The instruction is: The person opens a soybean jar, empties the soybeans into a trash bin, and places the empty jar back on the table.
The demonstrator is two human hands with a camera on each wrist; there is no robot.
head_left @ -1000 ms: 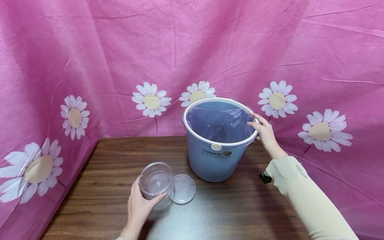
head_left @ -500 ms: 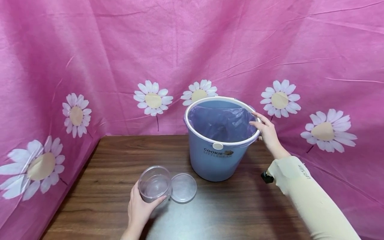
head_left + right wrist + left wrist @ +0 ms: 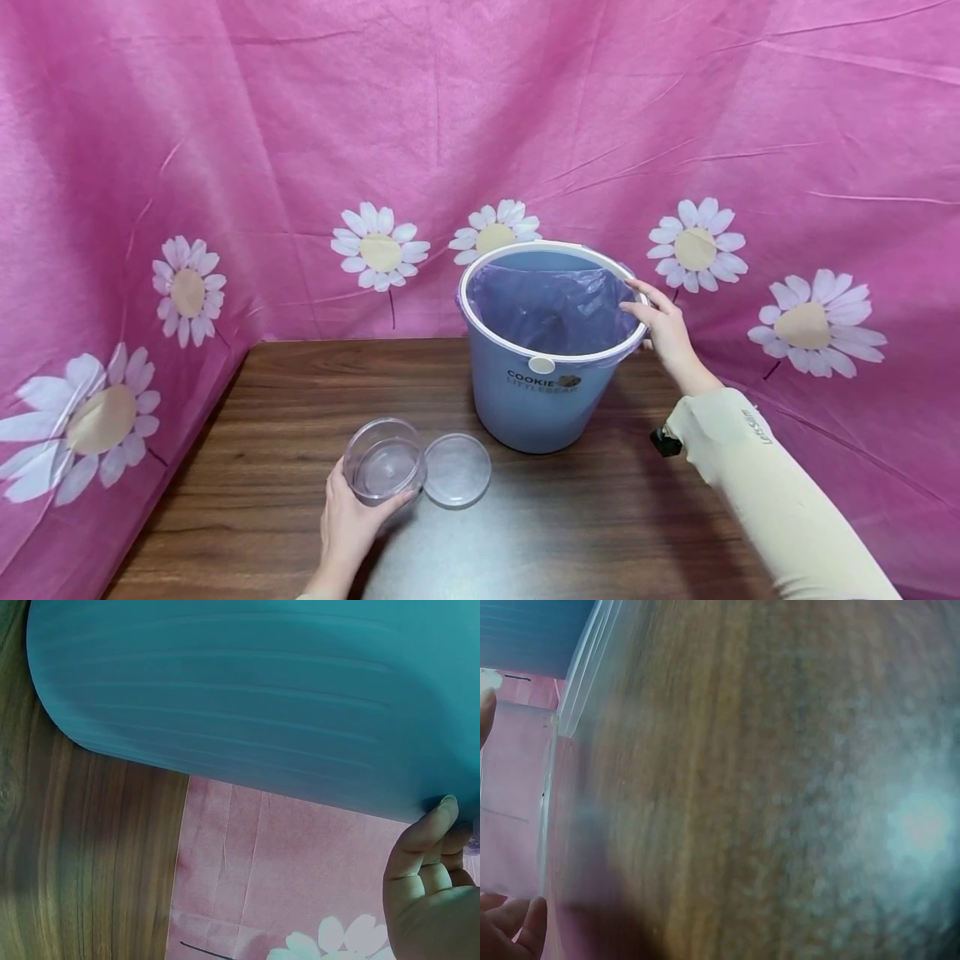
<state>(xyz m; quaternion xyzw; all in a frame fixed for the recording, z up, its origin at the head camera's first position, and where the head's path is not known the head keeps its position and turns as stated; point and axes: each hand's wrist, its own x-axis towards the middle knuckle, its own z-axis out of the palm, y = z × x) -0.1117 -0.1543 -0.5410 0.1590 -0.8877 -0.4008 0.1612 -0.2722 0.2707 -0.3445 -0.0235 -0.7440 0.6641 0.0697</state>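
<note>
In the head view my left hand [image 3: 348, 521] holds a clear round plastic jar [image 3: 385, 460], thumb on its near side and fingers round its left. The jar is open at the top and its inside looks bare. In the left wrist view the base of the jar [image 3: 514, 802] is right at the tabletop. Just right of it lies a clear round lid [image 3: 457, 471]. My right hand [image 3: 667, 329] grips the right rim of a blue trash bin [image 3: 540, 408], which has a purple liner bag [image 3: 555, 308] under a white ring. In the right wrist view, fingers [image 3: 431, 832] press the bin's outer wall.
The brown wooden table [image 3: 300, 392] ends at the back and left against a pink cloth [image 3: 300, 125] printed with daisies. The bin stands upright near the back edge. A small black object [image 3: 665, 442] hangs at the right cuff.
My left hand has lowered the jar slightly toward the table, a little down and left. My right hand stays on the bin's rim.
</note>
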